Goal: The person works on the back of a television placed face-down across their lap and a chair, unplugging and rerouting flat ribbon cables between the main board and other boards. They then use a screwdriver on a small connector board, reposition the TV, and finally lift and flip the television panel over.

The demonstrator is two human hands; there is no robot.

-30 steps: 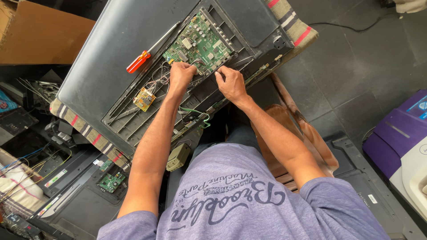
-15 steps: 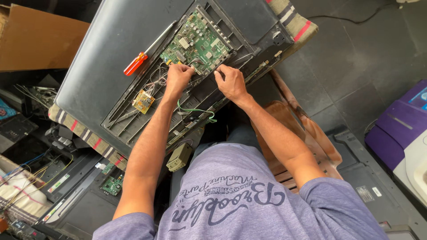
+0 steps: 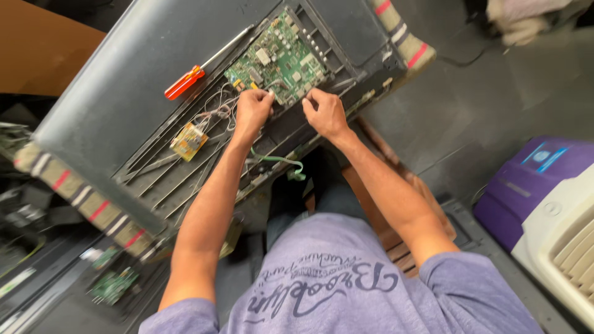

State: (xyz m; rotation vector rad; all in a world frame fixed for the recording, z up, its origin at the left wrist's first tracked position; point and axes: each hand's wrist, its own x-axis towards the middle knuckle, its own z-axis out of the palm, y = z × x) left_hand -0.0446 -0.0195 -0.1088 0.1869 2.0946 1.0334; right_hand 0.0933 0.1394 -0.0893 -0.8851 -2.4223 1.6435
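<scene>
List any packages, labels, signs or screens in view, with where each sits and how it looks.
Flat-panel screen set: face down under both hands, dark grey back, open bay showing a green circuit board.
Cardboard box: top left corner, plain brown.
Label: on the purple-and-white appliance at right, small, blue and white.

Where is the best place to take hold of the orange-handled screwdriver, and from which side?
Grip the orange handle of the screwdriver from above. It lies flat on the bare grey back panel, handle end pointing away from the green circuit board, so that end is probably easiest to reach.
</scene>
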